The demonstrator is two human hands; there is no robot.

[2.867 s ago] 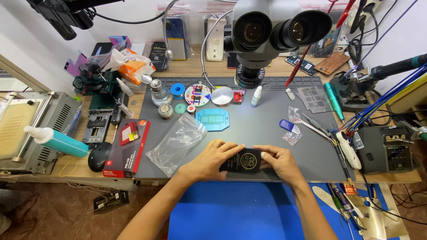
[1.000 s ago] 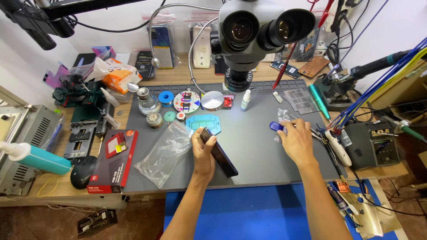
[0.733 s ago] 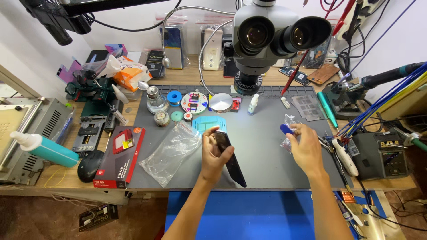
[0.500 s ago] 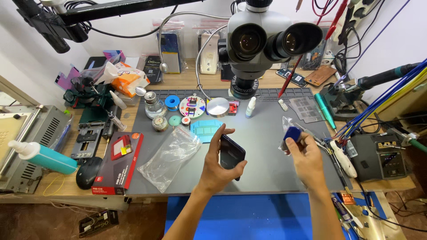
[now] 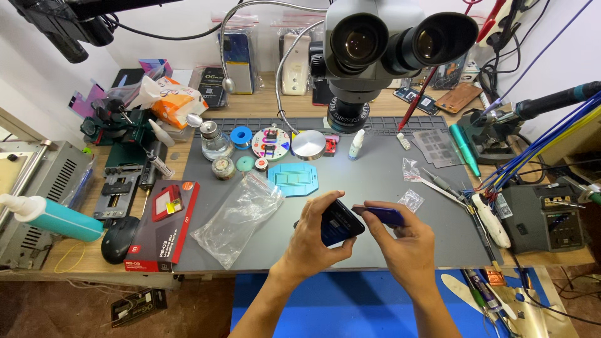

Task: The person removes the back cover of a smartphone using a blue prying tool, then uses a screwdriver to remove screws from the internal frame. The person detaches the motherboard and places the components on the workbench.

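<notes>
The left hand [image 5: 313, 241] has its grip closed around a small dark phone [image 5: 338, 223], lifted clear of the grey mat [image 5: 375, 181] on the desk [image 5: 188, 119], thumb on one long edge and fingers wrapped behind the other. The right hand [image 5: 404, 244] pinches a thin blue pry tool [image 5: 382, 215] between thumb and forefinger, its tip just at the phone's upper edge; whether it touches cannot be told. The phone looks like a stiff, flat slab, light enough for one hand, with smooth faces that are probably slippery and a glass side that would crack if dropped or bent. The long edges seem the safest place to hold it, as the left hand does, keeping pressure off the flat faces. The pry tool is likely thin and springy, best held near its tip. A clear plastic bag [image 5: 235, 216] lies on the mat to the left, and a microscope [image 5: 382, 44] hangs above.
</notes>
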